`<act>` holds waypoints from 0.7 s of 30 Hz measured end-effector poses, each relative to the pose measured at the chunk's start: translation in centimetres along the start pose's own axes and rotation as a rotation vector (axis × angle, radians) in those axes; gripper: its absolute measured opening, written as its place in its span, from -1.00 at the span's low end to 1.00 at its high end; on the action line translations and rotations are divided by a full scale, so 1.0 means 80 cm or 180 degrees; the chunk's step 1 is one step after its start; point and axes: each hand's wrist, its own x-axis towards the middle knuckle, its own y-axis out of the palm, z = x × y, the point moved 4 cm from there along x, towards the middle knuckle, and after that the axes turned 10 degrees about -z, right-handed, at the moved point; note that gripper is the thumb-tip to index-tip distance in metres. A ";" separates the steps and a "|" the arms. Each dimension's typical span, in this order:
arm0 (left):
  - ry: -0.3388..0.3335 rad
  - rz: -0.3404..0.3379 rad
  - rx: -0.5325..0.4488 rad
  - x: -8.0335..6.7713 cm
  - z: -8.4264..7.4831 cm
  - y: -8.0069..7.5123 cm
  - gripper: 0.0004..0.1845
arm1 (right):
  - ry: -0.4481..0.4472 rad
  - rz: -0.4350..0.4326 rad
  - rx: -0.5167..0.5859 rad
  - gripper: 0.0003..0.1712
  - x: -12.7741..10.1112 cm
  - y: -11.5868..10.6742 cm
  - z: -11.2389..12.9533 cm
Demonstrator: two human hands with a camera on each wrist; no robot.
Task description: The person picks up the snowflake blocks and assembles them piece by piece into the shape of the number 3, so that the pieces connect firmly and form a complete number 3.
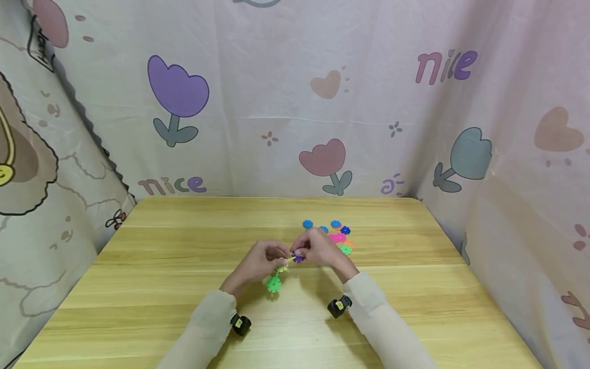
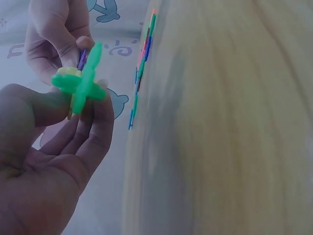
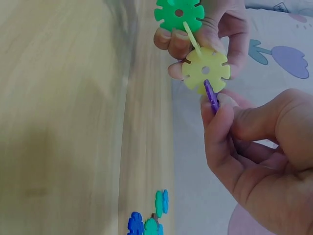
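"nice" on the backdrop cloth (image 1: 295,102) upper right, "nice" again lower left

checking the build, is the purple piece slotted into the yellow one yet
Yes: the purple piece sits edge-on in a notch of the yellow disc.

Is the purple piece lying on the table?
No, the right hand pinches the purple piece in the air, slotting it against the yellow disc held by the left hand.

The table (image 1: 184,287) is pale wood, smooth with a soft sheen (grain running lengthwise). The discs (image 3: 205,70) look like plastic, slightly translucent and glossy. The backdrop (image 1: 276,102) is thin printed cloth, matt. Sleeves (image 1: 203,323) are soft knit fabric.
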 end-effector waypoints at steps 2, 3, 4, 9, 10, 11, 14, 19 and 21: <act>-0.0007 0.0025 -0.0003 -0.001 0.000 0.000 -0.88 | 0.0014 0.0063 0.0033 -0.87 0.000 0.001 -0.001; -0.0007 0.0044 -0.0007 -0.001 0.000 0.000 -0.88 | 0.0032 0.0102 0.0049 -0.87 0.000 0.001 -0.002; -0.0012 0.0056 -0.0005 -0.001 0.001 0.000 -0.88 | 0.0067 0.0134 0.0073 -0.87 0.000 0.001 -0.003; -0.0053 0.0069 -0.0006 -0.002 0.000 0.000 -0.87 | 0.0335 0.0135 0.0165 -0.85 -0.002 -0.005 -0.011; -0.0074 0.0055 -0.0005 -0.002 0.000 -0.001 -0.87 | 0.0384 0.0101 0.0173 -0.86 -0.002 -0.006 -0.012; -0.0102 0.0046 -0.0020 -0.002 0.000 -0.001 -0.86 | 0.0420 0.0067 0.0169 -0.86 -0.003 -0.007 -0.013; -0.0180 0.0028 -0.0067 -0.002 0.000 0.000 -0.85 | 0.0461 -0.0034 0.0138 -0.89 -0.003 -0.010 -0.014; -0.0292 0.0027 -0.0141 -0.002 0.002 0.002 -0.83 | 0.0386 -0.0145 0.0096 -0.87 -0.003 -0.012 -0.012; -0.0342 0.0054 -0.0188 -0.003 0.003 0.002 -0.80 | 0.0360 -0.0145 0.0101 -0.86 -0.003 -0.012 -0.011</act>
